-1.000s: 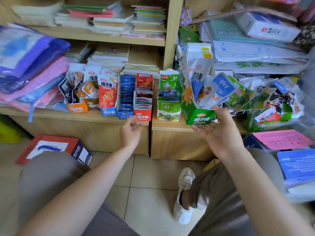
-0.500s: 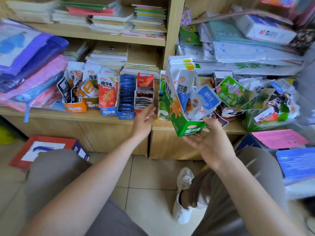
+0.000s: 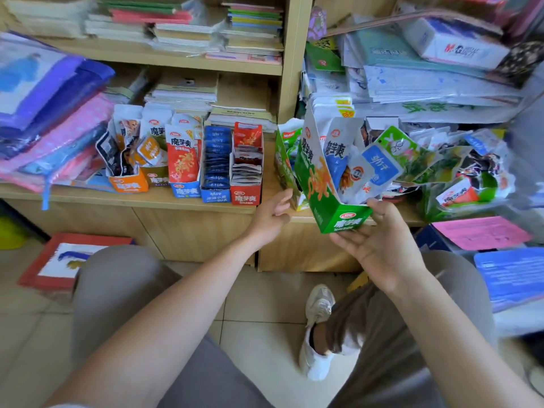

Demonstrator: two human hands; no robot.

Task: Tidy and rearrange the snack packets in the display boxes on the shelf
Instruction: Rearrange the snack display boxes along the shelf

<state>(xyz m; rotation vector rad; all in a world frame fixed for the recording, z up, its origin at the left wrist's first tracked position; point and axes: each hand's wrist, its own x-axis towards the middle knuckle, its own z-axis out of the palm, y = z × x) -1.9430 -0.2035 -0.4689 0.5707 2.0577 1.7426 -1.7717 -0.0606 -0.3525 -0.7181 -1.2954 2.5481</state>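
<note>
My right hand holds a tall green display box from below, tilted, just off the wooden shelf's front edge. White and blue snack packets stick out of the box. My left hand is open beside the box's left side, its fingers touching a second green box that stands on the shelf. Further left stands a row of display boxes: red, blue, a red-packet one and orange.
A loose heap of snack packets lies on the shelf at the right. Stacks of paper and books fill the upper shelves. Folded purple and pink bags sit far left. A red box rests on the tiled floor.
My left hand has moved right from the red box to the second green box. My right hand has carried the green box left and down, toward the shelf's front edge.
</note>
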